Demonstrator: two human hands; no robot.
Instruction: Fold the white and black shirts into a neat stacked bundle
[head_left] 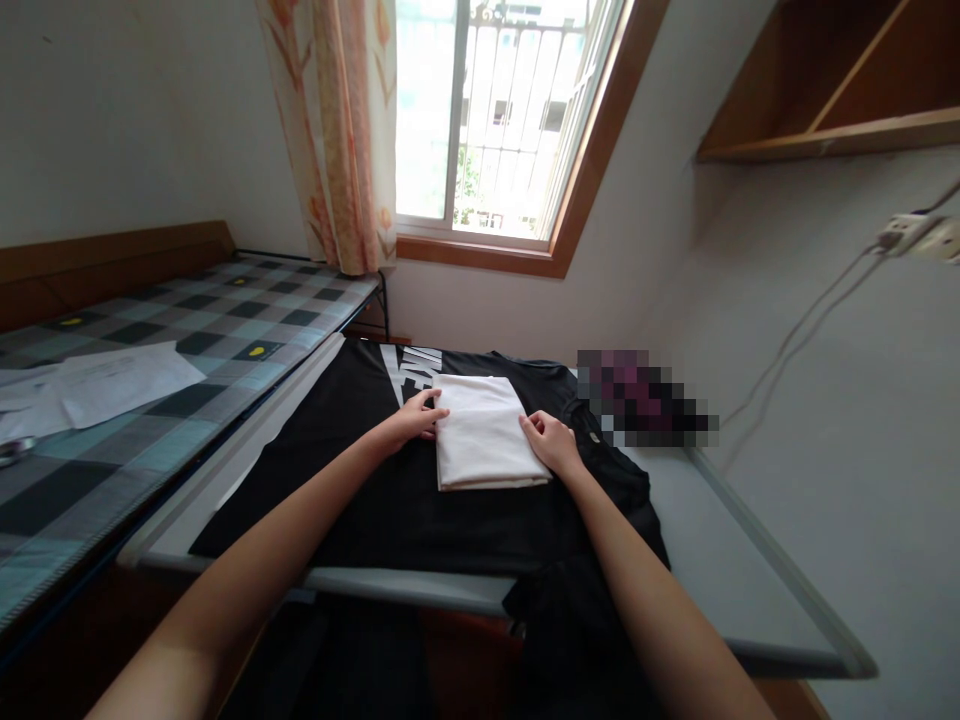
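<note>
A folded white cloth (484,435), squared off into a thick rectangle, lies flat on a black T-shirt (360,430). At its left edge is my left hand (416,416), thumb and forefinger closed on the fabric there. My right hand (553,443) pinches the cloth's right edge, the fingers curled with their tips on the fabric. The T-shirt is spread over a white table (742,540), its white printed lettering (420,365) showing beyond the cloth. Part of the shirt hangs over the table's front edge, and my right forearm covers some of it.
Left of the table stands a bed with a checked mattress (300,285), bearing papers (124,380). A blurred dark purple item (637,400) sits at the table's back right. A curtained window (510,130) is behind. Cables (817,300) run down the right wall below a wooden shelf (832,140).
</note>
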